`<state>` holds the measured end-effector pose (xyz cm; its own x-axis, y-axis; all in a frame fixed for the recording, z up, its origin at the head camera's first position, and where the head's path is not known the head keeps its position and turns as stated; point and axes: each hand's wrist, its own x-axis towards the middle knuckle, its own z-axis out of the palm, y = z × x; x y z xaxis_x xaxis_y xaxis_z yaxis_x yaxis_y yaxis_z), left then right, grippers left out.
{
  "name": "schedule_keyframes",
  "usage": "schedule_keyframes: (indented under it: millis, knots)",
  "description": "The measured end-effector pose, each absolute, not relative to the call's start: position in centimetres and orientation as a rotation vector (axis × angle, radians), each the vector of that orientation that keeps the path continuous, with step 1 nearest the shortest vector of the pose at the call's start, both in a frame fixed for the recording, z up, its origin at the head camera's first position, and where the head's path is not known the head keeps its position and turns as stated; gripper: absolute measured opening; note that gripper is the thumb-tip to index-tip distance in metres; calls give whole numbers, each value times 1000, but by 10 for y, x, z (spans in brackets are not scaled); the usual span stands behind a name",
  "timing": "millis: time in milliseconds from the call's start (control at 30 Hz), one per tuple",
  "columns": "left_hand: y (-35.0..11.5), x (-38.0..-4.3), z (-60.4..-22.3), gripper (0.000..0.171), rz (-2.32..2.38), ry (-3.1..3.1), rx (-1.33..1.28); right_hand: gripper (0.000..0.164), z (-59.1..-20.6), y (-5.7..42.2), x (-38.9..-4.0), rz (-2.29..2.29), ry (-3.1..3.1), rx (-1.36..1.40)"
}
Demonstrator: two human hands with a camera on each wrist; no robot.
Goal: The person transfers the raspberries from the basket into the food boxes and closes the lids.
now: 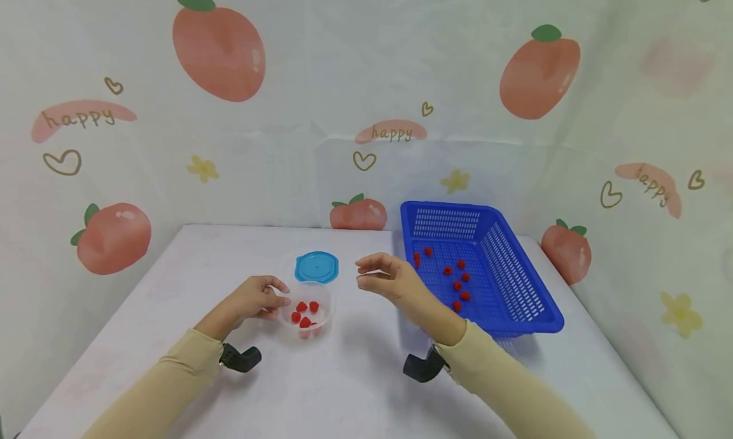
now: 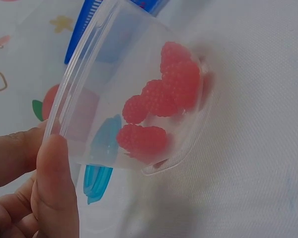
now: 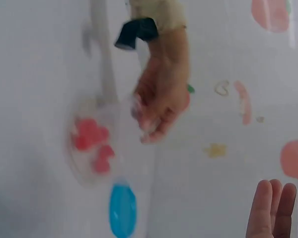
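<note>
My left hand (image 1: 256, 298) pinches the near-left rim of a clear round plastic tub (image 2: 102, 74) between thumb and fingers. The tub stands on the white table, and several red raspberries (image 2: 159, 99) lie at its bottom. Between the tub and a blue basket (image 1: 523, 299), my right hand (image 1: 401, 285) hovers over the table. Its fingers are gently bent, with a gap between thumb and fingertips and nothing held there. More red raspberries (image 1: 457, 285) are scattered on the basket floor, partly covered by the right forearm in the head view.
A blue lid (image 1: 317, 267) lies flat just behind the tub. The slatted basket takes up the table's right side, its high walls beside the right arm. A fabric backdrop (image 1: 298, 108) printed with fruit hangs behind the table.
</note>
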<state>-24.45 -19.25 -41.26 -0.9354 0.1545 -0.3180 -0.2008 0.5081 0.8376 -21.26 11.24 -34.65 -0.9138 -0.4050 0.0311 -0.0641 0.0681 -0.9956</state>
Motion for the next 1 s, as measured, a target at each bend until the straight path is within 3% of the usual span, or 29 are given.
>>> schedule_keyframes:
  millis: [433,1000]
  knots:
    - [-193,-243,-412,41,1401,2403,-58,36,-311,203,-263,-1935,2296,-331]
    - [-195,-248,-418,40,1383,2414,-68,51,-344,256,-312,-1648,2449,-142]
